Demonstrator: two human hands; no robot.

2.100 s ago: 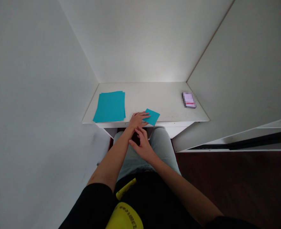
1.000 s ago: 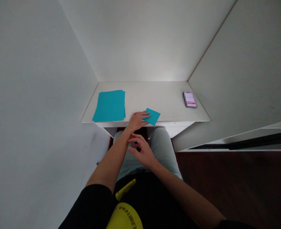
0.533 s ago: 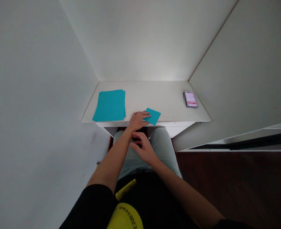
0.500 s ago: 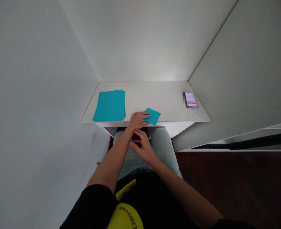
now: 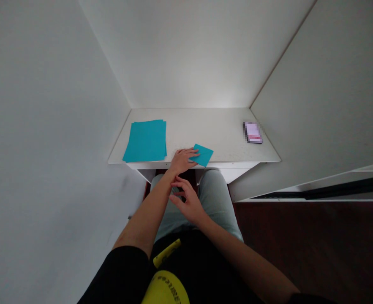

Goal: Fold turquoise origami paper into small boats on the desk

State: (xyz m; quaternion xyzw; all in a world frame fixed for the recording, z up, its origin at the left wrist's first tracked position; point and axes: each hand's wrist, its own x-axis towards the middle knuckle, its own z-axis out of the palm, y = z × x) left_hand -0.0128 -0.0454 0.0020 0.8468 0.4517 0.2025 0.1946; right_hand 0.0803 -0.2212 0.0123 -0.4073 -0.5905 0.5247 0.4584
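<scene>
A small turquoise square of folded paper [image 5: 204,156] lies at the front edge of the white table, turned at an angle, with one corner at or slightly over the edge. My left hand [image 5: 182,160] rests beside it, fingers stretched out and lying over its left part; the thumb is near the paper's lower left side. Below, my right hand [image 5: 189,202] is held over my lap with its fingers apart and curved. Its fingertips are close to my left wrist, and whether they touch is unclear. Nothing shows in the right hand.
A stack of larger turquoise paper sheets [image 5: 146,141] lies on the left of the white table [image 5: 205,122]. At the right end is a phone-like object [image 5: 253,132], blurred out. White walls close in the table on the left, back and right. My legs are beneath the front edge.
My right hand has moved slightly down and left along my left forearm. My left hand and the small paper have stayed practically in place.
</scene>
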